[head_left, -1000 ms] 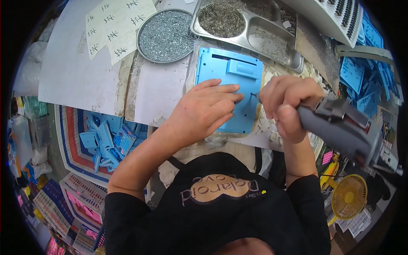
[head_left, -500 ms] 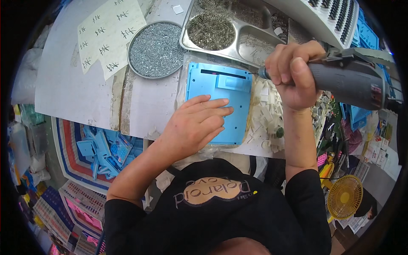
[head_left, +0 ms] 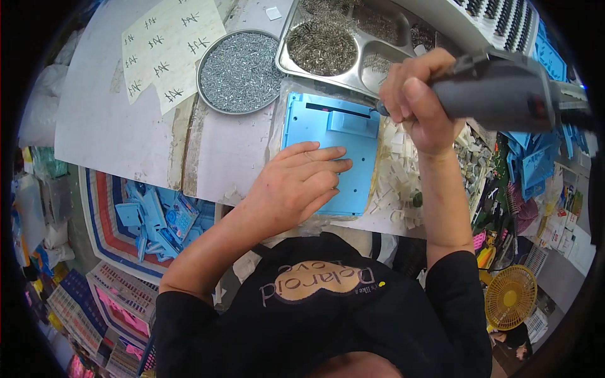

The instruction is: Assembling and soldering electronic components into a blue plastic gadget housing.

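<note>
A light blue plastic casing [head_left: 343,195] lies flat on the table, with small round holes, a dark slot along its far edge and a raised block beside the slot. My left hand [head_left: 299,179] rests on its left part, fingers stretched out and spread. In my right hand [head_left: 421,104] is a dark grey electric screwdriver [head_left: 491,94], held sideways. Its tip is at the casing's far right corner, by the end of the slot; my fingers partly hide the tip, and I cannot tell whether it touches a screw.
Behind the casing stand a round dish of silver screws [head_left: 239,72] and a steel compartment tray [head_left: 287,66] with springs. White plastic bits [head_left: 400,170] lie right of it. Blue parts fill a striped bag [head_left: 104,220] at the left. A yellow fan [head_left: 510,296] stands lower right.
The screwdriver and my right hand have shifted a little left and up, the tool's rear end rising. My left hand stays on the casing. The whole view has moved slightly.
</note>
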A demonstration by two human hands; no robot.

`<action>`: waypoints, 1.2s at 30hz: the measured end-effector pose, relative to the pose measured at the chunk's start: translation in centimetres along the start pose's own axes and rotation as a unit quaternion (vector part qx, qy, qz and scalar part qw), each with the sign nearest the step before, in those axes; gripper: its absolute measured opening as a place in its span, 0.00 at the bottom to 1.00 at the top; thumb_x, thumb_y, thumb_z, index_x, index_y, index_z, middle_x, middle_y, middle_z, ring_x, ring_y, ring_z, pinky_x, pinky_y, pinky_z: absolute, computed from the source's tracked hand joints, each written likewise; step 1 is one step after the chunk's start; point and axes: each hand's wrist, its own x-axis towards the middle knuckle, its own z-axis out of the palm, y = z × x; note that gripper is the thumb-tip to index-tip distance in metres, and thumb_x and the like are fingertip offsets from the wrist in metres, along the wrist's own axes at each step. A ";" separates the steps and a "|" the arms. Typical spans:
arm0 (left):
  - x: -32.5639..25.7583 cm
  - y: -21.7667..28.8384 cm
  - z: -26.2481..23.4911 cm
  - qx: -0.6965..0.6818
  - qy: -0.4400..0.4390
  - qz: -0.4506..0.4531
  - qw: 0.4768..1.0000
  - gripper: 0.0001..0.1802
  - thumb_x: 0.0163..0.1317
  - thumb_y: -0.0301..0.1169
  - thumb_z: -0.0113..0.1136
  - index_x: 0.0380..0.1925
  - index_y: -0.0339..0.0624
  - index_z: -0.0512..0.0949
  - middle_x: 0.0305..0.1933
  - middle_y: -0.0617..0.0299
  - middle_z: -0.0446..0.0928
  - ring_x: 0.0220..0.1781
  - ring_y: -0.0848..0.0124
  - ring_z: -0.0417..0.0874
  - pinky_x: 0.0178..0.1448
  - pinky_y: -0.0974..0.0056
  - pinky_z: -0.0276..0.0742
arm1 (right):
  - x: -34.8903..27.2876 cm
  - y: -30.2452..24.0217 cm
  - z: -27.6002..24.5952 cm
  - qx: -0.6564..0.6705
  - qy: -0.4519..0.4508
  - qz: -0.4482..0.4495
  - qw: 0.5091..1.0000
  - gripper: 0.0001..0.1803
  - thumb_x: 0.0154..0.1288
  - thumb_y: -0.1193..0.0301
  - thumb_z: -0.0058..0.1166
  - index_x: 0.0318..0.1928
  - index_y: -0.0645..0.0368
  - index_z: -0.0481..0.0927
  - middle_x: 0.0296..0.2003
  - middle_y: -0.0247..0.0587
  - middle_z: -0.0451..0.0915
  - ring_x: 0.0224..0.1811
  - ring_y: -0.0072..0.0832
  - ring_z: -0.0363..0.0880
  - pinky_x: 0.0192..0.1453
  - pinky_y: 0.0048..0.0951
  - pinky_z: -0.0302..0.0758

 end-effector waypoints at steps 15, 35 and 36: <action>-1.1 0.7 -0.7 -0.091 0.199 -0.090 0.972 0.09 0.55 0.22 0.70 0.37 0.44 0.83 0.41 0.60 0.87 0.47 0.64 0.88 0.70 0.45 0.69 | -1.0 -6.2 6.2 0.153 -0.087 -0.021 0.984 0.13 0.73 0.60 0.56 0.46 0.51 0.69 0.21 0.24 0.72 0.18 0.19 0.69 0.25 0.22 0.67; 0.8 -10.0 -6.8 0.310 0.200 -0.178 0.912 0.05 0.60 0.33 0.66 0.29 0.45 0.82 0.38 0.66 0.79 0.50 0.62 0.76 0.63 0.49 0.58 | 4.5 2.1 7.5 0.105 -0.016 -0.046 0.993 0.06 0.72 0.72 0.49 0.36 0.59 0.69 0.19 0.33 0.66 0.19 0.22 0.64 0.24 0.27 0.66; 0.9 -10.1 -6.6 0.315 0.203 -0.177 0.910 0.06 0.60 0.33 0.66 0.28 0.45 0.82 0.38 0.66 0.79 0.49 0.63 0.76 0.62 0.49 0.59 | 4.5 2.3 7.5 0.103 -0.020 -0.049 0.993 0.06 0.72 0.73 0.50 0.36 0.59 0.69 0.19 0.33 0.66 0.19 0.22 0.64 0.24 0.26 0.66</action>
